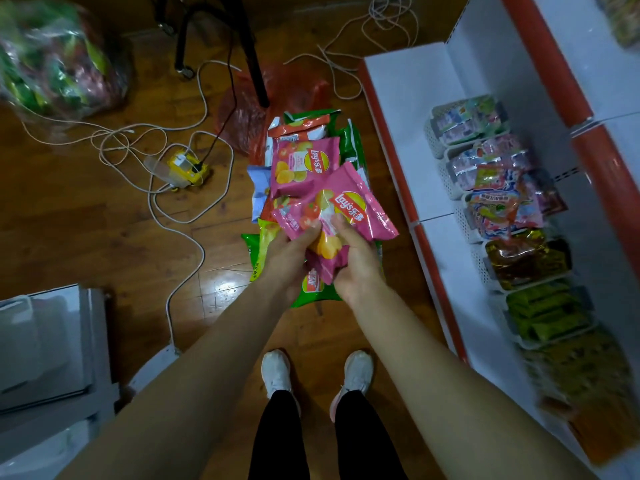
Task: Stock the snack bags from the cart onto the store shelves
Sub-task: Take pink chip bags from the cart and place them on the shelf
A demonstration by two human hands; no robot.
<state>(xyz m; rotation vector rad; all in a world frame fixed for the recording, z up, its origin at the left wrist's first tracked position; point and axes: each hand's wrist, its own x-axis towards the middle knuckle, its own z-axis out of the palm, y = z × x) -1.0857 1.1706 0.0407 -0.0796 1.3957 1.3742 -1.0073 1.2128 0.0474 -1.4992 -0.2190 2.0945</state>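
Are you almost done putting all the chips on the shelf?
Not yet. Snack baskets already sit filled on the white shelf. The left hand and right hand hold a pink chip bag. A pile of bags waits underneath, not yet shelved.

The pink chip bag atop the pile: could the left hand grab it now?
Probably not yet: left hand and right hand both grip the held pink bag, which overlaps the pile's pink bag. Otherwise nothing covers it.
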